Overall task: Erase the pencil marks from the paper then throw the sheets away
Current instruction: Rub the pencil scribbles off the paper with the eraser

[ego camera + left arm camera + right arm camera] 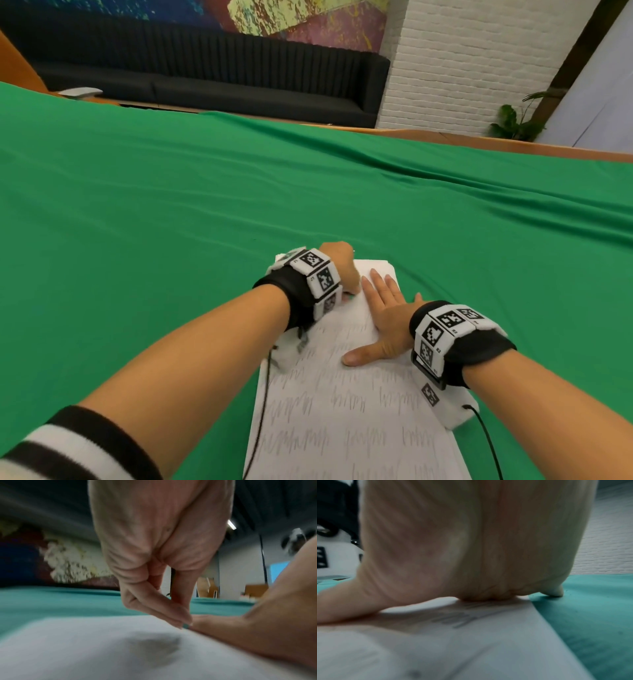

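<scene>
From the head view, I am pressing my right hand (383, 320), fingers straight and spread, flat on the paper (342, 411), just beside my left hand (337, 265). At my left wrist, my fingertips (181, 616) are pinching a small teal eraser (185, 626) against the sheet. At my right wrist, pencil marks (462, 618) are lying under my palm.

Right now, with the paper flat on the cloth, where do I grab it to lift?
Probably the far right corner: it is bare, past the right hand's fingertips. The paper lies flat on the cloth, so come in from the right, slide a thumb under the edge and pinch.
</scene>
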